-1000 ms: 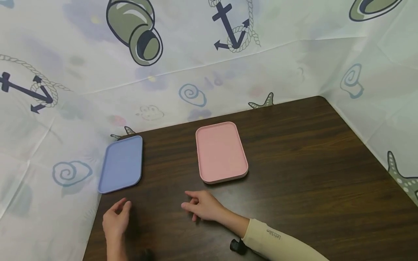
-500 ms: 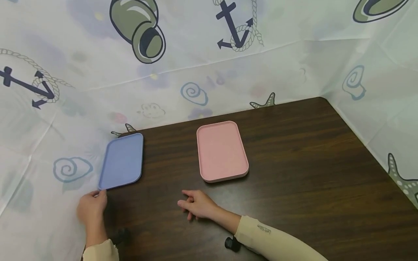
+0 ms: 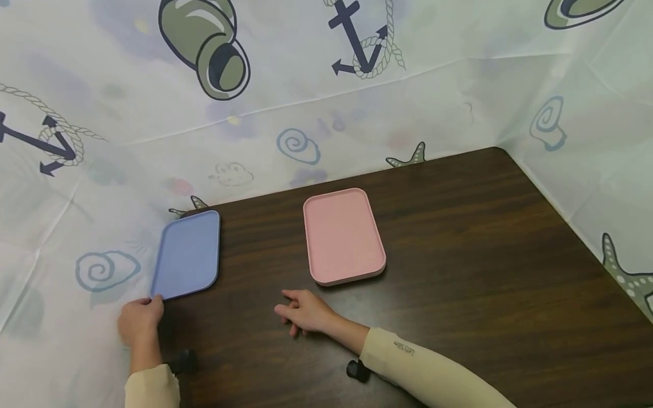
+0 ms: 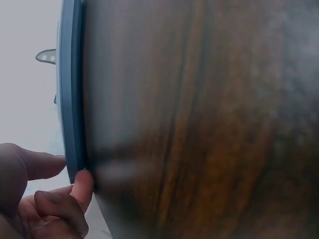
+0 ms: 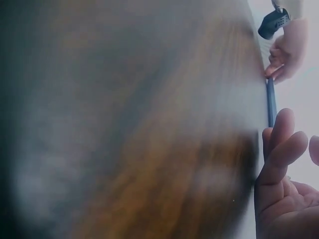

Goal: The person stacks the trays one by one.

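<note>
A shallow blue tray (image 3: 187, 253) with rounded corners lies at the far left of the table. At its near left corner my left hand (image 3: 140, 324) pinches the rim. The left wrist view has the thumb (image 4: 46, 165) on one side of the blue tray's edge (image 4: 75, 89) and a fingertip on the other. My right hand (image 3: 306, 311) holds nothing, its fingers loosely bent, just below a pink tray (image 3: 344, 235). That pink tray's near edge shows layers, like a stack. In the right wrist view the right hand's fingers (image 5: 282, 149) are loosely curled.
The dark wood table (image 3: 459, 272) reaches far to the right. White cloth (image 3: 285, 102) printed with anchors and shells hangs behind it and at both sides. A black wrist device (image 3: 358, 371) sits under the right sleeve.
My left hand has moved left and slightly up to the blue tray's near left corner and taken hold of it. The right hand has drifted slightly left. Both trays stay about in place.
</note>
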